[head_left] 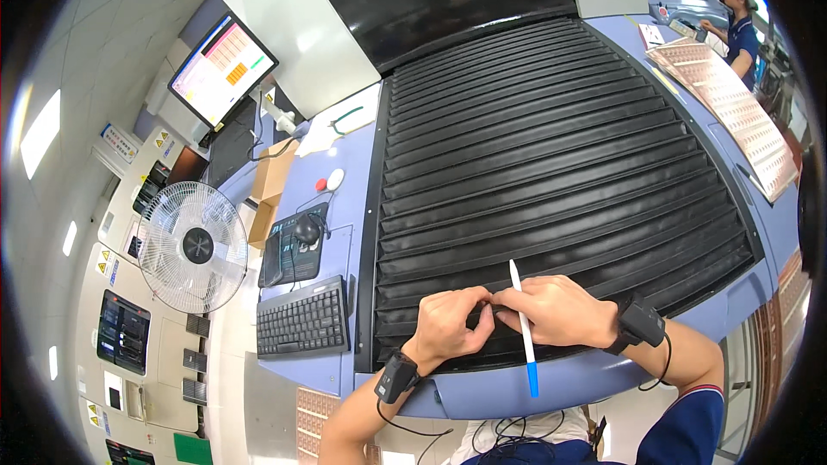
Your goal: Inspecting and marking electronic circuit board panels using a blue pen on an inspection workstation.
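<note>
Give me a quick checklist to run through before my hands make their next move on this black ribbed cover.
1. Right hand grips the white pen with blue end: ok.
2. Left hand fingers meet the right hand's: ok.
3. Whether anything small is pinched between them: cannot tell.
4. Both hands rest at the near edge of the black ribbed cover: ok.
5. Black keyboard lies apart from the hands: ok.

Single head-worn fisheye, steeply down, close over the ribbed black cover (551,172).
</note>
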Action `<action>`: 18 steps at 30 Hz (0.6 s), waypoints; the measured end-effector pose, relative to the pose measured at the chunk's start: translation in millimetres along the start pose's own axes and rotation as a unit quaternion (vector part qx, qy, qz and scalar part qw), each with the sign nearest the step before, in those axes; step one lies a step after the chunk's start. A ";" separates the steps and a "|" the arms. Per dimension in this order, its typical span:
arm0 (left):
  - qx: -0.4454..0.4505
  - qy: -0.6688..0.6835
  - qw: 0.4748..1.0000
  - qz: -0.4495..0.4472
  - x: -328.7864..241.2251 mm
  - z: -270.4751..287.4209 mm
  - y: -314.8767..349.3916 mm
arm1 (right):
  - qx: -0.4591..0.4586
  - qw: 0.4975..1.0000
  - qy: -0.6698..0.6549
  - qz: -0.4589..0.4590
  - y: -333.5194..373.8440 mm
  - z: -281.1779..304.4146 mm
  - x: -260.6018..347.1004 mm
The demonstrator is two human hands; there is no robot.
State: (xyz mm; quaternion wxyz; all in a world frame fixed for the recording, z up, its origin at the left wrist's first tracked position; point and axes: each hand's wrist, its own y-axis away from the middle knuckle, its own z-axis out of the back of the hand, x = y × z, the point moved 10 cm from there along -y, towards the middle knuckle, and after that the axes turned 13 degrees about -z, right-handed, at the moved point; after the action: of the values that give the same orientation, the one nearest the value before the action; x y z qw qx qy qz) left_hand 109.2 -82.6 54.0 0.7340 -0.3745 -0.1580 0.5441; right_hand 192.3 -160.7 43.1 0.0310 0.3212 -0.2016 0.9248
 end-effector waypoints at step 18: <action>-0.005 -0.009 1.000 0.004 0.2 2.5 -0.6 | -0.010 0.999 -0.030 0.008 -1.7 0.8 0.1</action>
State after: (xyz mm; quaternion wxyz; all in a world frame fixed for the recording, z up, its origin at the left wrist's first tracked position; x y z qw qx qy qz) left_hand 108.1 -81.6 56.1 0.7285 -0.3739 -0.1664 0.5493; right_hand 193.0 -159.5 44.3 0.0208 0.3471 -0.2147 0.9127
